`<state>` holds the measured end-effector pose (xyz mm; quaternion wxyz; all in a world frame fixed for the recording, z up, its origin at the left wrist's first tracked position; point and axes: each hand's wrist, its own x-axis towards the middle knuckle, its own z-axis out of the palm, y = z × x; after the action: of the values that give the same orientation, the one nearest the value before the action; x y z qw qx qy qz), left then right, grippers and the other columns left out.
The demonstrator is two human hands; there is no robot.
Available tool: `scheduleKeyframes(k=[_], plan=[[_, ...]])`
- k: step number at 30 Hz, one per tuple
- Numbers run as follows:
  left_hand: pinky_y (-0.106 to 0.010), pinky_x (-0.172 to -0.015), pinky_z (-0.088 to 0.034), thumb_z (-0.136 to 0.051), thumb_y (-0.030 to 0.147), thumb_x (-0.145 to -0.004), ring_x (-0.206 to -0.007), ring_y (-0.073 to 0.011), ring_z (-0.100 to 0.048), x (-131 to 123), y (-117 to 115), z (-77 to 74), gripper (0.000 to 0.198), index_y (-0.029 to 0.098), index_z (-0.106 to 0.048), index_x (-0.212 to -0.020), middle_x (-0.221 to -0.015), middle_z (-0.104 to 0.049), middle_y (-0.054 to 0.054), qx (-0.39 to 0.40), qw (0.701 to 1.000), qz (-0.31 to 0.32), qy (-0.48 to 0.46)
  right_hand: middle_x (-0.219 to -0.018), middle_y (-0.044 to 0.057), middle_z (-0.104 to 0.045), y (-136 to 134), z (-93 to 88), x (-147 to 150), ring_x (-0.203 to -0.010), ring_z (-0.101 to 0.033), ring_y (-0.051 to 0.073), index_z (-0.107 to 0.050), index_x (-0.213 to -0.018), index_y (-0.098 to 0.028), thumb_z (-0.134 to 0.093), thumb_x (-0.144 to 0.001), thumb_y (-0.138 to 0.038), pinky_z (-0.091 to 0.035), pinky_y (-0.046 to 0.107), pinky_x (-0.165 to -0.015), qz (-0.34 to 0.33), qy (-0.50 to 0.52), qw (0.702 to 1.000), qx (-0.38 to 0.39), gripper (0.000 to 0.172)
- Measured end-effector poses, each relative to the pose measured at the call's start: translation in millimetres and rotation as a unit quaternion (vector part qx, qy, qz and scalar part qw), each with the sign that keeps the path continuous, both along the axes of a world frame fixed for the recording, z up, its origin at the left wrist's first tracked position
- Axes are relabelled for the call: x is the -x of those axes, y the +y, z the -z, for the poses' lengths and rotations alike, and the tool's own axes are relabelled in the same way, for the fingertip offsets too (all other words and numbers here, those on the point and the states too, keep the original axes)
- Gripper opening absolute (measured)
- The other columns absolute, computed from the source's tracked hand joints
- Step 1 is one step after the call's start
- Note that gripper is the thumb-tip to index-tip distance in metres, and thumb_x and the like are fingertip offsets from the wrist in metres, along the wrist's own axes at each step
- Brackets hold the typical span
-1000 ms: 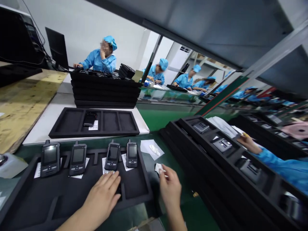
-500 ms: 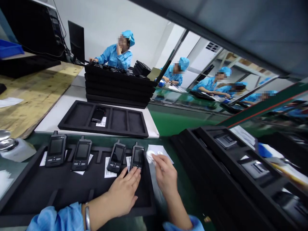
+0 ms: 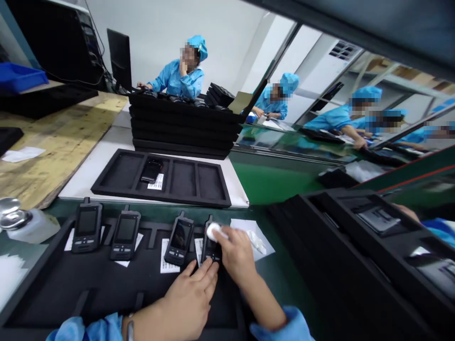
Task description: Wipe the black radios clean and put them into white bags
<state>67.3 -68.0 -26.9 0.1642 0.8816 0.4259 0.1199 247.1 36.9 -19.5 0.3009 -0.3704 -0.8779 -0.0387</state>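
Several black handheld devices stand in a black foam tray [image 3: 42, 279] in front of me. My right hand [image 3: 237, 253] pinches a small white wipe [image 3: 213, 231] and presses it on the top of the rightmost device [image 3: 211, 247]. My left hand [image 3: 190, 300] lies on the tray with its fingertips against the bottom of that same device, fingers together. The third device [image 3: 179, 237] stands just left of it, with two more [image 3: 125, 231] [image 3: 86, 224] further left. Paper slips lie under the devices.
A white sheet [image 3: 253, 234] with a small packet lies right of the tray. Behind is another foam tray [image 3: 185, 180] holding one black item, and a stack of black trays [image 3: 185, 125]. More trays with devices [image 3: 377, 222] run along the right. Several people in blue sit beyond. A dispenser bottle [image 3: 21, 222] stands at left.
My right hand has moved left with the wipe, from beside the tray onto the rightmost device. My left hand has slid right to that device's base. The view has shifted.
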Motion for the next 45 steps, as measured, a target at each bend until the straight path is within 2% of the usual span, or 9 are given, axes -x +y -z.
scheduleKeyframes(k=[7,12,17,22,27,31,35,40,45], plan=[[-0.046,-0.115,-0.027,-0.038,0.039,-0.098,-0.148,-0.0291,-0.019,-1,0,4.8,0.062,0.006,-0.031,-0.150,-0.160,-0.020,-0.013,0.002,1.000,0.007,0.007,-0.096,0.003,-0.069,9,-15.9,12,-0.089,-0.051,0.022,-0.072,-0.101,-0.031,-0.046,-0.089,-0.008,-0.017,0.059,-0.106,0.012,-0.048,0.999,-0.014,0.037],[-0.047,-0.112,-0.032,-0.038,0.041,-0.098,-0.145,-0.0296,-0.027,-4,2,8.7,0.061,0.005,-0.037,-0.148,-0.158,-0.026,-0.014,0.015,1.000,0.010,0.017,-0.097,0.000,-0.070,8,-16.1,-3,-0.089,-0.051,0.021,-0.071,-0.105,-0.033,-0.051,-0.086,-0.009,-0.003,0.061,-0.112,-0.078,-0.093,0.992,0.018,0.037],[-0.050,-0.109,-0.035,-0.040,0.038,-0.096,-0.147,-0.0325,-0.019,-4,1,6.9,0.064,0.001,-0.035,-0.147,-0.160,-0.017,-0.015,-0.012,1.000,0.014,0.021,-0.097,0.000,-0.071,13,-16.3,-8,-0.090,-0.050,0.023,-0.073,-0.100,-0.034,-0.053,-0.084,-0.006,-0.005,0.065,-0.109,0.017,-0.079,0.997,-0.016,0.038],[-0.048,-0.109,-0.036,-0.039,0.040,-0.097,-0.144,-0.0314,-0.029,-4,0,7.7,0.060,0.004,-0.042,-0.144,-0.157,-0.029,-0.015,0.011,1.000,0.014,0.022,-0.097,-0.001,-0.071,5,-16.3,2,-0.089,-0.051,0.021,-0.072,-0.103,-0.036,-0.054,-0.086,-0.010,0.000,0.064,-0.111,-0.067,-0.105,0.992,0.017,0.036],[-0.048,-0.108,-0.036,-0.043,0.036,-0.094,-0.146,-0.0327,-0.022,-4,-1,8.9,0.061,0.005,-0.039,-0.146,-0.160,-0.021,-0.014,-0.003,1.000,0.000,0.010,-0.097,0.001,-0.071,12,-21.1,6,-0.091,-0.050,0.023,-0.074,-0.098,-0.034,-0.052,-0.085,-0.007,-0.005,0.067,-0.108,0.007,-0.080,0.997,0.003,0.037],[-0.045,-0.108,-0.037,-0.045,0.039,-0.094,-0.142,-0.0319,-0.032,-3,2,2.7,0.058,0.007,-0.047,-0.142,-0.155,-0.032,-0.015,0.022,1.000,0.005,0.012,-0.096,-0.001,-0.071,9,-20.4,4,-0.089,-0.051,0.021,-0.073,-0.099,-0.033,-0.053,-0.086,-0.009,-0.003,0.064,-0.111,-0.080,-0.095,0.992,0.024,0.034],[-0.048,-0.106,-0.039,-0.045,0.036,-0.093,-0.146,-0.0337,-0.024,-4,2,1.0,0.059,0.003,-0.047,-0.141,-0.159,-0.022,-0.016,-0.006,1.000,0.017,0.022,-0.095,0.000,-0.071,12,-23.8,7,-0.089,-0.050,0.022,-0.074,-0.096,-0.034,-0.050,-0.085,-0.005,-0.006,0.066,-0.109,0.012,-0.082,0.997,-0.010,0.039],[-0.047,-0.106,-0.040,-0.045,0.039,-0.094,-0.142,-0.0323,-0.032,-4,1,3.2,0.058,0.004,-0.048,-0.141,-0.156,-0.031,-0.016,0.017,1.000,-0.003,0.021,-0.096,-0.001,-0.070,12,-22.1,7,-0.086,-0.052,0.019,-0.073,-0.101,-0.036,-0.053,-0.085,-0.007,-0.005,0.063,-0.112,-0.096,-0.100,0.990,0.038,0.039],[-0.049,-0.109,-0.037,-0.048,0.030,-0.089,-0.147,-0.0329,-0.021,-5,1,3.7,0.060,0.007,-0.044,-0.144,-0.159,-0.023,-0.014,0.015,1.000,0.006,0.005,-0.094,0.001,-0.070,19,-18.4,-2,-0.090,-0.054,0.020,-0.074,-0.094,-0.033,-0.050,-0.086,-0.007,-0.014,0.062,-0.109,0.011,-0.048,0.999,0.019,0.036]])
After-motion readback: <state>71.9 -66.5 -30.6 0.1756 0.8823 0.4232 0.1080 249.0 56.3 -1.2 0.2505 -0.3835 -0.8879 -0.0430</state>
